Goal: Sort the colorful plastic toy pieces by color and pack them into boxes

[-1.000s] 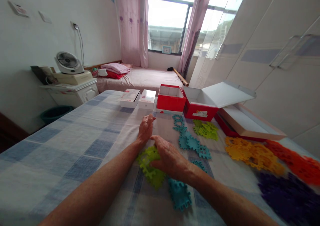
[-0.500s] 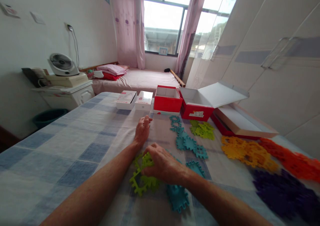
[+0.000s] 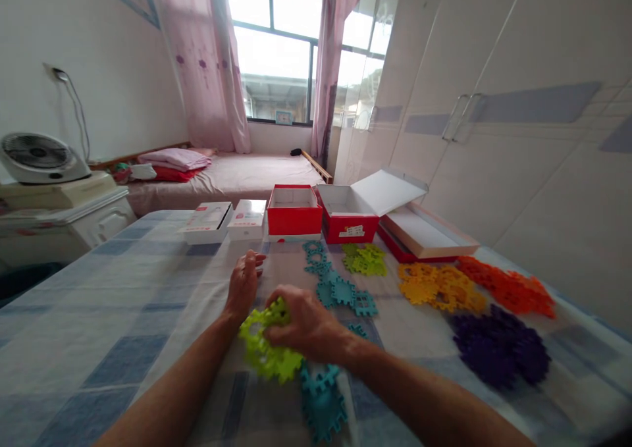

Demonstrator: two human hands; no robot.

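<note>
My right hand (image 3: 307,323) has its thumb and fingers closed on several lime green toothed plastic building pieces (image 3: 266,348), low over the front middle of the table. Part of these pieces is hidden behind the fingers. Beyond it, a little to the left, my left hand (image 3: 244,277) is near the cloth with its fingers loosely apart and nothing in them. Teal toothed pieces (image 3: 324,404) lie beside and partly under my right forearm. More teal pieces (image 3: 342,290) form a straggling row farther back.
Behind them stand a red open box (image 3: 295,222), a second red box with its lid up (image 3: 348,228) and two white boxes (image 3: 247,220). Piles of green (image 3: 365,260), yellow (image 3: 439,288), orange (image 3: 508,286) and purple pieces (image 3: 501,348) lie to the right on the checked tablecloth (image 3: 143,355).
The view has swung to the right, so the room appears farther left. The green pieces in my right hand have turned and now show more of their flat faces. My left hand's fingers have spread slightly.
</note>
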